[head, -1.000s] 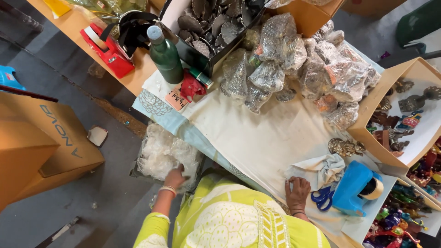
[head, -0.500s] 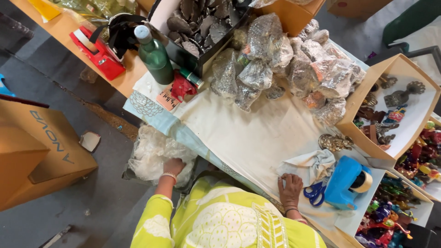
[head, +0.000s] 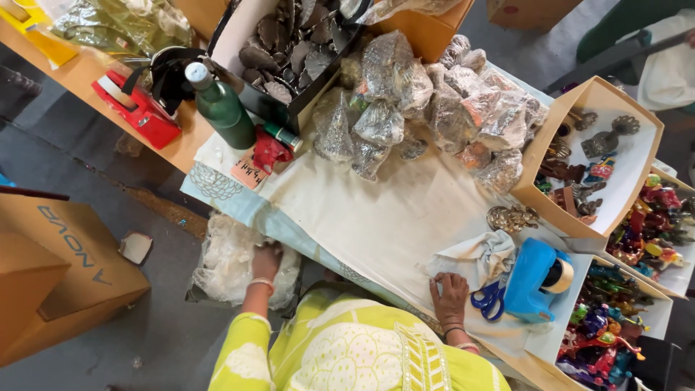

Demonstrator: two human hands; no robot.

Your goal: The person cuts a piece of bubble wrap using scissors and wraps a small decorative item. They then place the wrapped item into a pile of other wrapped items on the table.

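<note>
Below the desk edge, on the floor, a bundle of clear plastic bags point(head: 235, 264) lies, and the left hand point(head: 266, 262) reaches down into it; whether its fingers are closed on the plastic I cannot tell. On the cloth-covered desk point(head: 376, 217) the right hand point(head: 450, 295) rests flat with fingers spread, holding nothing. Just beside it lie a folded white cloth point(head: 474, 257), blue scissors point(head: 491, 298) and a blue tape dispenser point(head: 534, 279). Farther away is a heap of wrapped figurines point(head: 427, 101) and a green bottle point(head: 221, 108).
</note>
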